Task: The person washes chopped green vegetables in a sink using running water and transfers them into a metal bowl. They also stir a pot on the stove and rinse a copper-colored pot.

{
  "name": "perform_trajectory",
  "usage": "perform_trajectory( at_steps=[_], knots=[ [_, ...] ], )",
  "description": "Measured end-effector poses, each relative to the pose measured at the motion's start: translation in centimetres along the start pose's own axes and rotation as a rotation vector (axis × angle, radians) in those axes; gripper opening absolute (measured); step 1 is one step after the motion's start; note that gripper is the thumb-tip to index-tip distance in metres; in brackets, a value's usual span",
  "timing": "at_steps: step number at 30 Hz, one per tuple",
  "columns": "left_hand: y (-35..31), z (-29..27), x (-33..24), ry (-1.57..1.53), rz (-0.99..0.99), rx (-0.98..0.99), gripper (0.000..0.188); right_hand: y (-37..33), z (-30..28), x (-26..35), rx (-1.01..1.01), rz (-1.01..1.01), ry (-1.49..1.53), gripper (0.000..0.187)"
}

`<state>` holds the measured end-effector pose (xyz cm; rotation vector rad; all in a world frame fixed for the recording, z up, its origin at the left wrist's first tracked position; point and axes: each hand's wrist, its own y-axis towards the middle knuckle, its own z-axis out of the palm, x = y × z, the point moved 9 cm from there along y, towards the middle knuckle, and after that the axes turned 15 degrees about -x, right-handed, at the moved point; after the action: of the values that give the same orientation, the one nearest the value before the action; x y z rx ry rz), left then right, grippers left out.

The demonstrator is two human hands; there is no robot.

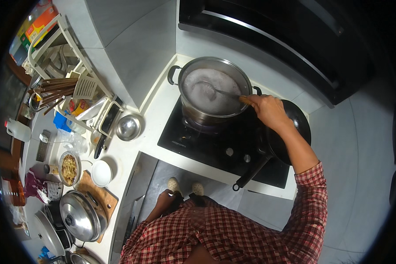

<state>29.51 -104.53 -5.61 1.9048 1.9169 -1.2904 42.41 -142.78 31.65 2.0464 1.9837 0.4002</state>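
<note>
My right hand (268, 110) is closed around the wooden handle of a metal ladle (228, 94). The ladle's round head sits in the cloudy, foamy liquid of a large steel pot (193, 107), so its exact shape is partly hidden. The pot stands on the left burner of a black gas stove (215, 147), with a bluish flame glow under it. Low beside my body, away from the stove, my left hand (165, 200) is curled; a small white spot shows at its fingers, too small to name.
A black wok (295, 127) with a long handle rests on the right burner, under my right forearm. On the left counter are a steel bowl (128, 127), a white bowl (101, 173), a plate of food (69, 168), a lidded steel pan (80, 215) and a rack (86, 61) holding chopsticks.
</note>
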Motion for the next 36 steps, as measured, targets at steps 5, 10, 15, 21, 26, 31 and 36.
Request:
perform_trajectory(
  at_steps=[5, 10, 15, 21, 26, 31, 36],
  knots=[
    [0.1, 0.0, 1.6, -0.01, -0.018, -0.036, 0.031, 1.0, 0.8, -0.5, 0.091, 0.074, -0.162, 0.027],
    [-0.1, -0.8, 1.0, -0.052, -0.061, -0.012, 0.031, 1.5, 0.9, -0.8, 0.145, 0.076, -0.286, 0.031],
    [0.4, -1.1, 1.0, -0.036, -0.033, -0.049, 0.03, 2.1, 0.2, -0.3, 0.095, 0.025, -0.405, 0.036],
    [1.0, -0.4, 2.5, -0.029, -0.074, -0.031, 0.028, 3.4, -0.6, 1.7, -0.066, -0.229, -0.449, 0.03],
    [0.8, -0.4, 2.1, -0.045, -0.091, 0.003, 0.028, 3.1, -1.8, 2.9, -0.217, -0.396, -0.462, 0.026],
    [0.9, -0.8, 1.7, -0.015, -0.067, -0.006, 0.029, 1.6, -5.5, 3.0, -0.229, -0.27, -0.399, 0.03],
    [1.7, -0.8, 1.9, -0.005, -0.057, 0.011, 0.03, -0.5, -7.4, 1.4, -0.102, 0.004, -0.158, 0.024]
  ],
)
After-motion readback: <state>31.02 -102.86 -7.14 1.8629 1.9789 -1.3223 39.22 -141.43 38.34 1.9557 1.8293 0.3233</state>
